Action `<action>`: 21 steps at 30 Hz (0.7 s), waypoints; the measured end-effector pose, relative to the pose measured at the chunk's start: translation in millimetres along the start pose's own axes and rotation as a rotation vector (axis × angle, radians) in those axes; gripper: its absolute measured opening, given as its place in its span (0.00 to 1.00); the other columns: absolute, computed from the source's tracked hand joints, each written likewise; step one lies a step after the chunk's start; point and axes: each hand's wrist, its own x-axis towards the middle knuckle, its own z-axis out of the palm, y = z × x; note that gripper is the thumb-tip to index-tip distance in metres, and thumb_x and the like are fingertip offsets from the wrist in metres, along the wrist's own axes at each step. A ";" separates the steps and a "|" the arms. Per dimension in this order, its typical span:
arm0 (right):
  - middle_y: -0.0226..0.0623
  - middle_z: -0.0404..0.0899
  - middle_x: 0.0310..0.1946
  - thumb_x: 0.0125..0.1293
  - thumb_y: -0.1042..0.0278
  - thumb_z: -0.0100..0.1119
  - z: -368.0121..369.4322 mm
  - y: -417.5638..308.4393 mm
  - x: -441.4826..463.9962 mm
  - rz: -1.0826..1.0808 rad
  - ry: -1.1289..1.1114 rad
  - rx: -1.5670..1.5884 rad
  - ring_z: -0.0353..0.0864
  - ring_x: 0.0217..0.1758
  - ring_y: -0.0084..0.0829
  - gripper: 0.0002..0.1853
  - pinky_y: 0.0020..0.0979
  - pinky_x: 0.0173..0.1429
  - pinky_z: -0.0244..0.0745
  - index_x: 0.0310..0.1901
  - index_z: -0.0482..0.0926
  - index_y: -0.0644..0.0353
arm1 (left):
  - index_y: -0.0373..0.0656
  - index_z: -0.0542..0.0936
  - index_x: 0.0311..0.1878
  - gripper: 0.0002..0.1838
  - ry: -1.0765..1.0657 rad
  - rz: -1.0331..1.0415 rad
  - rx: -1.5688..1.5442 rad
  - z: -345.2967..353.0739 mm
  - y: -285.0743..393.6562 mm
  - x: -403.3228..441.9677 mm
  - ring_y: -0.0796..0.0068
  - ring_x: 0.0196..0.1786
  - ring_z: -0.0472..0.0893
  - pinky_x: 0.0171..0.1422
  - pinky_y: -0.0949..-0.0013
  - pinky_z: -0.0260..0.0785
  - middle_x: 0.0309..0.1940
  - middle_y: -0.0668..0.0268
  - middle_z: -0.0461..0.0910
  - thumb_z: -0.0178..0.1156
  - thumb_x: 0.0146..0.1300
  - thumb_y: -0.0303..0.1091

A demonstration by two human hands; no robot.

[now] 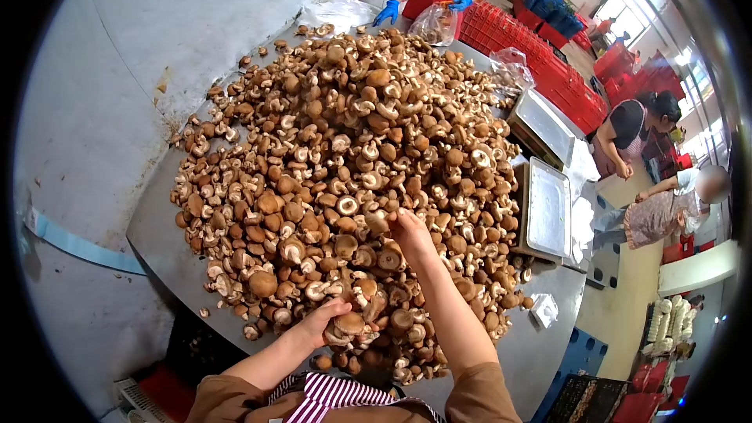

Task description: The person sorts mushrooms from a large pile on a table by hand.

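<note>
A big heap of brown shiitake mushrooms [258,223] covers the metal table [160,215] in front of me. My left hand [323,321], low at the near side of the heap, is curled around a few mushrooms [350,324], their caps and pale stems showing past the fingers. Further out over the middle of the pile, my right hand [411,233] pinches a single mushroom [377,222] between thumb and fingers. Many loose mushrooms lie just below and around both hands.
Two scales with metal trays [549,207] stand at the table's right side, near a small plastic bag [544,309]. Across the table, a person in blue gloves [388,13] holds a clear bag [435,24]. Red crates [517,55] are stacked behind; other people stand at right.
</note>
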 end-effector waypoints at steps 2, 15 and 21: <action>0.33 0.81 0.44 0.82 0.56 0.47 -4.5 -1.4 -18.2 0.057 -0.079 0.137 0.81 0.48 0.32 0.13 0.38 0.54 0.75 0.44 0.77 0.53 | 0.42 0.59 0.77 0.37 0.005 -0.012 -0.008 2.0 -5.3 -3.2 0.45 0.58 0.84 0.48 0.50 0.86 0.68 0.50 0.72 0.64 0.70 0.39; 0.45 0.75 0.63 0.68 0.58 0.68 73.3 8.1 -81.6 -0.432 -0.161 -1.556 0.71 0.69 0.40 0.29 0.47 0.75 0.64 0.68 0.74 0.56 | 0.39 0.67 0.71 0.29 0.184 0.037 0.066 -15.4 -30.9 -53.4 0.44 0.58 0.84 0.47 0.52 0.86 0.64 0.49 0.76 0.61 0.72 0.41; 0.42 0.78 0.48 0.58 0.68 0.71 64.2 54.3 -76.6 -0.876 -0.061 -1.619 0.76 0.58 0.44 0.26 0.48 0.70 0.65 0.60 0.78 0.57 | 0.37 0.66 0.73 0.34 0.262 0.093 0.088 -21.5 -24.3 -60.5 0.44 0.55 0.84 0.46 0.53 0.86 0.68 0.48 0.73 0.63 0.70 0.42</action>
